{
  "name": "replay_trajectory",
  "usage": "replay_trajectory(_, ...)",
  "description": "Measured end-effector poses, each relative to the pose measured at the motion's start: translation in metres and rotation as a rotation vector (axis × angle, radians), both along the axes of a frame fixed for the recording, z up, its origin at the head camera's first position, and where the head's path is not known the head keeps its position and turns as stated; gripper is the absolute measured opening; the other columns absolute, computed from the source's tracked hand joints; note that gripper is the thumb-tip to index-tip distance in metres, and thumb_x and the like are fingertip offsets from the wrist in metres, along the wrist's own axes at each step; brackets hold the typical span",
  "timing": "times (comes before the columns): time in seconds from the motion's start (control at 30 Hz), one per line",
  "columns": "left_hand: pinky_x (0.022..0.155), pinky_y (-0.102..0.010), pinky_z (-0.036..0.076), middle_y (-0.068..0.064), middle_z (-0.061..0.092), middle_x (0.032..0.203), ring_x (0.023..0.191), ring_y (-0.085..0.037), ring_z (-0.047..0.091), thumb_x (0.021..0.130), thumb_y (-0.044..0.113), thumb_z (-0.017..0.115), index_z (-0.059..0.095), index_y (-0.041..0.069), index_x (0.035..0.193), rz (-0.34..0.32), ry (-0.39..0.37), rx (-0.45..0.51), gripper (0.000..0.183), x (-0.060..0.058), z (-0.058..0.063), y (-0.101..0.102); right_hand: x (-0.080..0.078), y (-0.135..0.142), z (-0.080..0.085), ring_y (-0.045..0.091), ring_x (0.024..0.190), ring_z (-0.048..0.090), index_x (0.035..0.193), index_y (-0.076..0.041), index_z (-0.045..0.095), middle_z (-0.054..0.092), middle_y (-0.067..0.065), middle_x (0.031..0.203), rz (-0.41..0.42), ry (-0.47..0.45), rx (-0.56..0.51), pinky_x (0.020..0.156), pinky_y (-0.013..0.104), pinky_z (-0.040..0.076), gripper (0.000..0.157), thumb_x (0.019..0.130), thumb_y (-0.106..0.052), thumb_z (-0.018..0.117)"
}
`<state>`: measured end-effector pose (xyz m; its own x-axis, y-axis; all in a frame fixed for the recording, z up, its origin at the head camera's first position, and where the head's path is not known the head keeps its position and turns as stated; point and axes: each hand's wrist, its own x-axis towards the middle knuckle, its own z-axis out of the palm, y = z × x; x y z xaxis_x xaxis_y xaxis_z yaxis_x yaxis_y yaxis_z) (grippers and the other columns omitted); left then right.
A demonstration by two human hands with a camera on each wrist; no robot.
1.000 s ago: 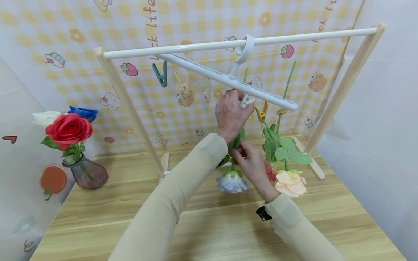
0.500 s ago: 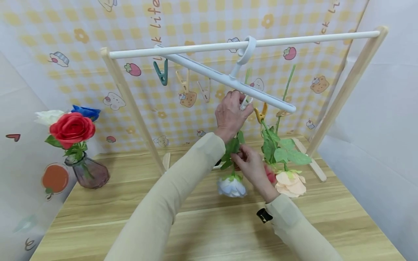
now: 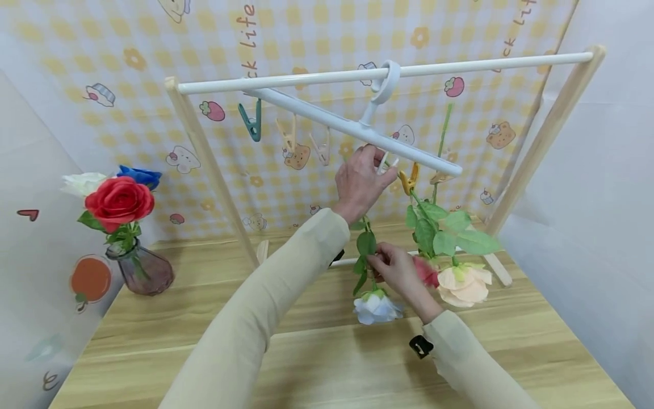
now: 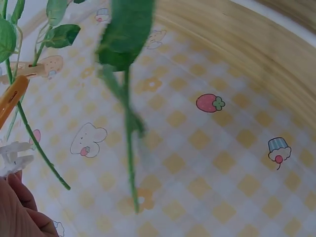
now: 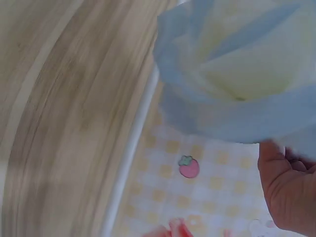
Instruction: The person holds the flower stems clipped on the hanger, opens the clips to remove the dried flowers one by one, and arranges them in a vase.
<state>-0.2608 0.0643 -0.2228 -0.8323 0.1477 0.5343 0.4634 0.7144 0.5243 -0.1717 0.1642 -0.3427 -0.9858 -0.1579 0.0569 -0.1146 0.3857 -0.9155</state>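
My left hand (image 3: 360,182) pinches a white clothespin (image 3: 386,165) that hangs under the sloping white hanger (image 3: 363,132). Below it, my right hand (image 3: 401,272) holds the stem of a pale blue-white rose (image 3: 377,309), which hangs head down with green leaves (image 3: 365,243) above the bloom. In the left wrist view the stem's bare end (image 4: 133,182) is apart from the white clothespin (image 4: 15,158). The pale bloom (image 5: 237,74) hides most of my right fingers in the right wrist view. Right of it, a yellow clothespin (image 3: 409,179) grips another stem.
A peach rose (image 3: 464,285) and a red rose (image 3: 425,271) hang upside down at right. Green (image 3: 251,122), cream (image 3: 288,133) and pale pink (image 3: 322,146) clothespins hang along the hanger's left half. A rack (image 3: 306,78) carries the hanger. A purple vase (image 3: 145,267) with roses stands left.
The pale rose has moved down and slightly right with my right hand, and its stem tip no longer shows above the hanger. My left hand stays at the white clothespin.
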Motion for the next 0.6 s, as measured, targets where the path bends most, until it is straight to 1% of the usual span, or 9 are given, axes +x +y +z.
replay_trajectory(0.07,0.065,-0.028,0.047,0.004,0.067,0.094,0.076,-0.01,0.061,0.084,0.036,0.067,0.064,0.016,0.097,-0.003,-0.014,0.007,0.025,0.0,-0.002,-0.001,0.005,0.003,0.002,0.015,0.06,0.06,0.094,0.002,0.062,0.062,0.014,0.071,0.002,0.055,0.017,0.053,0.025,0.052,0.011,0.094,-0.007,0.055)
replay_trajectory(0.17,0.067,-0.03,0.048,0.004,0.068,0.097,0.076,-0.01,0.062,0.084,0.04,0.067,0.063,0.016,0.101,-0.006,-0.022,0.005,0.03,-0.001,-0.002,-0.005,0.011,0.007,0.008,0.012,0.059,0.059,0.093,0.003,0.063,0.063,0.013,0.072,-0.022,0.154,0.031,0.053,0.024,0.051,0.01,0.093,-0.005,0.056)
replay_trajectory(0.23,0.071,-0.031,0.049,0.003,0.069,0.1,0.081,-0.01,0.063,0.086,0.041,0.065,0.063,0.016,0.105,-0.016,-0.024,-0.014,0.033,0.0,-0.002,-0.009,0.014,0.008,0.014,0.012,0.061,0.06,0.095,0.004,0.064,0.064,0.014,0.074,-0.054,0.191,0.008,0.055,0.024,0.053,0.011,0.093,-0.003,0.055)
replay_trajectory(0.33,0.08,-0.032,0.048,0.003,0.07,0.105,0.092,-0.011,0.064,0.09,0.041,0.06,0.061,0.016,0.115,-0.047,-0.039,-0.063,0.036,0.003,-0.003,-0.017,0.016,0.009,0.021,0.012,0.063,0.061,0.096,0.007,0.062,0.062,0.018,0.076,-0.08,0.213,-0.053,0.059,0.027,0.056,0.014,0.094,-0.002,0.053)
replay_trajectory(0.43,0.086,-0.032,0.047,0.001,0.07,0.108,0.099,-0.014,0.063,0.095,0.034,0.054,0.059,0.014,0.122,-0.119,-0.028,-0.097,0.034,0.007,-0.008,-0.029,0.017,0.01,0.025,0.011,0.062,0.06,0.099,0.007,0.062,0.061,0.019,0.075,-0.099,0.221,-0.088,0.058,0.027,0.056,0.016,0.096,-0.004,0.051)
replay_trajectory(0.47,0.087,-0.032,0.047,-0.001,0.07,0.105,0.097,-0.016,0.063,0.097,0.031,0.052,0.059,0.012,0.123,-0.156,-0.01,-0.11,0.033,0.008,-0.012,-0.034,0.017,0.01,0.025,0.01,0.062,0.059,0.1,0.007,0.062,0.06,0.019,0.074,-0.105,0.22,-0.095,0.058,0.027,0.055,0.017,0.096,-0.005,0.05)
replay_trajectory(0.53,0.087,-0.03,0.048,-0.005,0.07,0.103,0.094,-0.017,0.064,0.099,0.021,0.047,0.059,0.008,0.122,-0.245,0.049,-0.138,0.029,0.011,-0.02,-0.044,0.018,0.012,0.024,0.009,0.061,0.058,0.101,0.006,0.062,0.06,0.017,0.073,-0.125,0.216,-0.103,0.056,0.027,0.055,0.017,0.096,-0.006,0.051)
replay_trajectory(0.6,0.088,-0.029,0.048,-0.008,0.068,0.103,0.095,-0.019,0.064,0.099,0.01,0.044,0.06,0.004,0.119,-0.332,0.13,-0.176,0.026,0.013,-0.029,-0.054,0.019,0.014,0.023,0.008,0.06,0.057,0.102,0.005,0.063,0.059,0.015,0.073,-0.143,0.21,-0.102,0.055,0.026,0.054,0.018,0.096,-0.007,0.051)
